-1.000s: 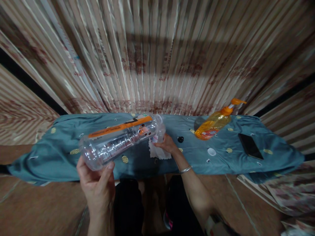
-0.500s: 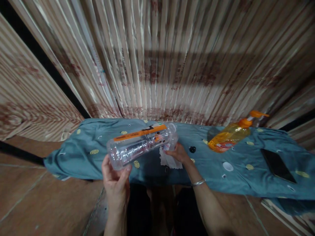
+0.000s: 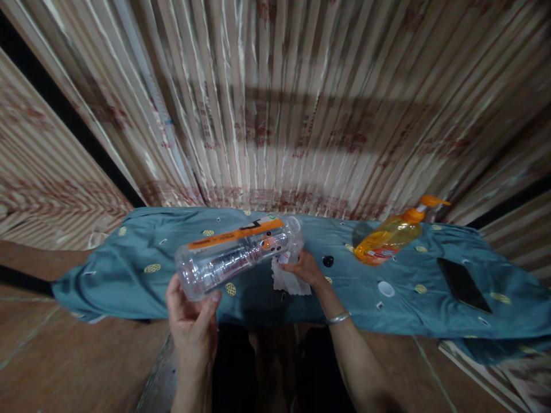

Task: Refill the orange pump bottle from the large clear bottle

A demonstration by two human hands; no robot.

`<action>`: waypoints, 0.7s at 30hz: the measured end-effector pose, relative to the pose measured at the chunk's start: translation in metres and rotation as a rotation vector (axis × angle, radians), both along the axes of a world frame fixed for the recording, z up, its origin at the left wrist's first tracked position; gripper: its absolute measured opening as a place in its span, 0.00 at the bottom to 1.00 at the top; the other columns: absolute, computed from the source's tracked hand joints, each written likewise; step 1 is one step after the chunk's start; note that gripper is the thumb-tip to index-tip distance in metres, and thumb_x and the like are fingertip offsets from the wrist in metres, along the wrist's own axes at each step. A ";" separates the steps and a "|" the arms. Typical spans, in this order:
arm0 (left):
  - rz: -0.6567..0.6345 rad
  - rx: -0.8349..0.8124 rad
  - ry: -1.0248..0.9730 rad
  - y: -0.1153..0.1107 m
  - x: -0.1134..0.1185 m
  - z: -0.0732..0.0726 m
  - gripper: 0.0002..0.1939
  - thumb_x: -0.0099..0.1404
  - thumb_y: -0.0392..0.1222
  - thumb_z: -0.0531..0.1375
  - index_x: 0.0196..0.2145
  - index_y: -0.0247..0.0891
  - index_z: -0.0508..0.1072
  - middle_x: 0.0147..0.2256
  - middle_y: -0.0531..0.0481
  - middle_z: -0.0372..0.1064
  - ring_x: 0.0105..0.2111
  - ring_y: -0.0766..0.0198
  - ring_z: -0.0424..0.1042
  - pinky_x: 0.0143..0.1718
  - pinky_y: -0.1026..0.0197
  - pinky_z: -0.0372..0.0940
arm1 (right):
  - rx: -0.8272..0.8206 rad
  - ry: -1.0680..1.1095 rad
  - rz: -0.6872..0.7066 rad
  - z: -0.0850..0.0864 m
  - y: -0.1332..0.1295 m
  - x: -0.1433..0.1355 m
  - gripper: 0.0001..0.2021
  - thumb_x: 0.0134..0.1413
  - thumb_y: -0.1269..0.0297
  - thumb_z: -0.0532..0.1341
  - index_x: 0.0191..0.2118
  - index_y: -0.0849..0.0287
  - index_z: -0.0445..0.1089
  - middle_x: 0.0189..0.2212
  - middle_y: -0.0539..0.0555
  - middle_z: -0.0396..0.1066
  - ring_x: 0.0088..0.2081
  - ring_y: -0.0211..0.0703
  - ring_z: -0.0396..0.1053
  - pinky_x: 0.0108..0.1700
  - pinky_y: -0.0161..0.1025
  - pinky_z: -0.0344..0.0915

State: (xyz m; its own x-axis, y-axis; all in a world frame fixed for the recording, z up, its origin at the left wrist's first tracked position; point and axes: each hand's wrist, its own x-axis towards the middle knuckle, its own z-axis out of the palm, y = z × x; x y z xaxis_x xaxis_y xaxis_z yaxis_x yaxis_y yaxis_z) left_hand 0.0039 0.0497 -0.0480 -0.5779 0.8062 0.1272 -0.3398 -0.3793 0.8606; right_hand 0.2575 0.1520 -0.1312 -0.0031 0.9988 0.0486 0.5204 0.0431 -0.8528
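Note:
My left hand (image 3: 194, 315) is wrapped round the base of a large clear plastic bottle (image 3: 232, 255) with an orange and black label. The bottle lies tilted in the air, its neck end up and to the right. At that end my right hand (image 3: 303, 268) is closed on a crumpled white cloth or tissue (image 3: 289, 282) with ragged edges, beside a clear plastic piece near the bottle's top. Exactly how that piece and the bottle's neck meet is too blurred to tell.
On the teal cloth-covered surface (image 3: 142, 292) are an orange pump bottle (image 3: 385, 240), a small black object (image 3: 328, 261), a white disc (image 3: 386, 288) and a black phone (image 3: 463, 285). A striped curtain (image 3: 275, 103) hangs behind.
The whole view has shifted slightly, so things appear further left. Both hands keep their hold, with little change between them and the bottle.

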 end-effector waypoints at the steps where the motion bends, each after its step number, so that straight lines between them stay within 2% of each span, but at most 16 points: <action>1: 0.000 -0.001 0.004 0.000 0.000 0.000 0.37 0.41 0.42 0.81 0.50 0.48 0.77 0.46 0.53 0.74 0.43 0.63 0.73 0.47 0.62 0.69 | 0.007 -0.006 0.005 -0.002 0.001 0.001 0.23 0.46 0.62 0.75 0.50 0.56 0.76 0.48 0.58 0.83 0.51 0.58 0.80 0.56 0.51 0.73; 9: 0.004 -0.008 0.050 0.000 0.000 -0.004 0.37 0.43 0.44 0.80 0.51 0.49 0.76 0.47 0.52 0.73 0.45 0.61 0.72 0.53 0.58 0.67 | 0.026 -0.023 0.018 -0.005 0.002 0.006 0.23 0.46 0.59 0.76 0.49 0.57 0.77 0.47 0.60 0.83 0.50 0.60 0.80 0.56 0.55 0.74; 15: 0.007 -0.019 -0.023 -0.001 0.001 0.002 0.38 0.40 0.40 0.82 0.50 0.48 0.77 0.47 0.53 0.75 0.45 0.63 0.72 0.48 0.63 0.69 | 0.011 -0.060 0.008 0.002 0.001 0.003 0.20 0.46 0.62 0.76 0.47 0.58 0.79 0.44 0.58 0.84 0.48 0.58 0.81 0.52 0.49 0.76; 21: 0.008 -0.005 -0.015 -0.003 0.002 0.005 0.38 0.40 0.40 0.82 0.50 0.46 0.77 0.46 0.53 0.75 0.43 0.64 0.72 0.51 0.61 0.68 | 0.013 -0.086 0.022 0.009 0.001 0.003 0.20 0.46 0.63 0.76 0.47 0.57 0.79 0.44 0.56 0.84 0.47 0.56 0.82 0.52 0.48 0.76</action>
State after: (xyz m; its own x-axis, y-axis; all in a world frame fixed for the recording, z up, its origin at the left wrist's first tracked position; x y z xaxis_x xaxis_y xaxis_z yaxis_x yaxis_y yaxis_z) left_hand 0.0063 0.0471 -0.0433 -0.5862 0.8020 0.1147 -0.3492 -0.3779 0.8575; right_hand 0.2605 0.1533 -0.1226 -0.0301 0.9977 0.0605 0.5905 0.0666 -0.8043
